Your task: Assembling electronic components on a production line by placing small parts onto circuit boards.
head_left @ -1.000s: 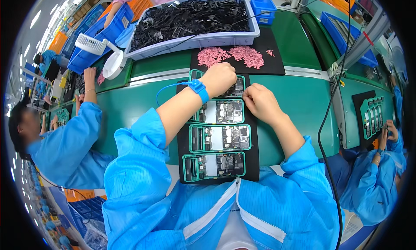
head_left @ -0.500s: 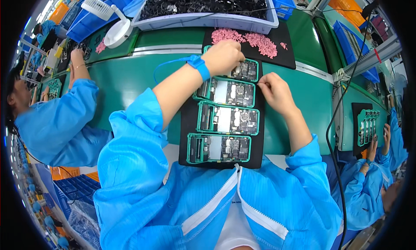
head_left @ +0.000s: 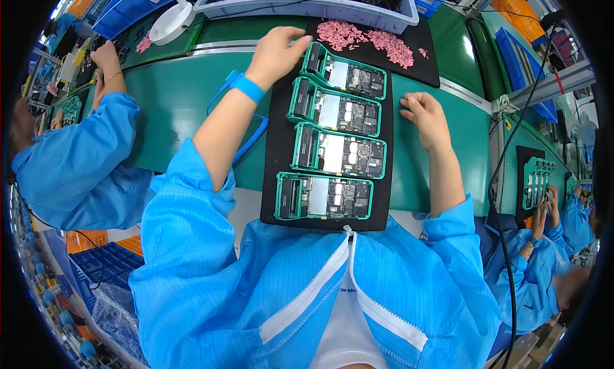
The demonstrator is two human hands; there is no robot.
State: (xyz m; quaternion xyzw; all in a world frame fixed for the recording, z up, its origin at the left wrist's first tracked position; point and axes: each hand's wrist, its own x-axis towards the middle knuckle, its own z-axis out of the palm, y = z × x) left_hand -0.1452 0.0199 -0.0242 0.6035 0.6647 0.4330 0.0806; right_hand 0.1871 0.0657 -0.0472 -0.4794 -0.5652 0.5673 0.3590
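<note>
A column of several opened phone-like devices with bare circuit boards, in green fixtures, lies on a black mat. Just off the upper left corner of the farthest device is my left hand, thumb and fingers apart, holding nothing I can see. A blue wrist strap with a coiled cord circles that wrist. My right hand hovers over the green tabletop, right of the column and touching none of the devices. Its fingers are curled with thumb and forefinger close together; whatever they may hold is too small to make out.
Small pink pieces lie heaped on a dark mat beyond the devices. Behind them stands a pale bin of black parts. A white fan is at the far left. Co-workers in blue sit on both sides; a black cable hangs at right.
My left hand has drawn back leftward from the farthest device, and its fingers have spread. My right hand has moved slightly right, away from the column. The whole view has shifted a little.
</note>
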